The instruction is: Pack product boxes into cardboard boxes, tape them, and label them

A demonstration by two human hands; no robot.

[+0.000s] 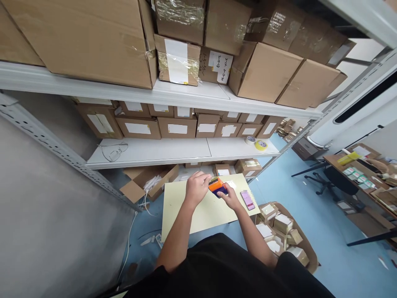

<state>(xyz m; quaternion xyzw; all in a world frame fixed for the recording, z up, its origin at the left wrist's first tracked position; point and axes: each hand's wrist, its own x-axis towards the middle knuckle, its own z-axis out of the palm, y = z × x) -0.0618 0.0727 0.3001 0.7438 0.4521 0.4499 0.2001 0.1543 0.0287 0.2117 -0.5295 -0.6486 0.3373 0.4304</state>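
Right grip [229, 195]: it is closed around the right side of the orange and blue gadget [216, 186], with the thumb on the near side.
Left grip [197, 187]: the fingers are bent and their tips meet the gadget's top left corner, or come just beside it. I cannot tell if they pinch anything.
Which way: the gadget lies to the right of the left grip and to the left of the right grip, so it is between them.
Nearer hand: the right one, since it is already on the gadget.
Long side: it seems to run from top left down to bottom right, but it is too small to be sure.
Gadget's place: over the pale yellow counter [176, 209], left of the phone [247, 200].
Gadget's look: small and chunky, bright orange on top, dark blue below.
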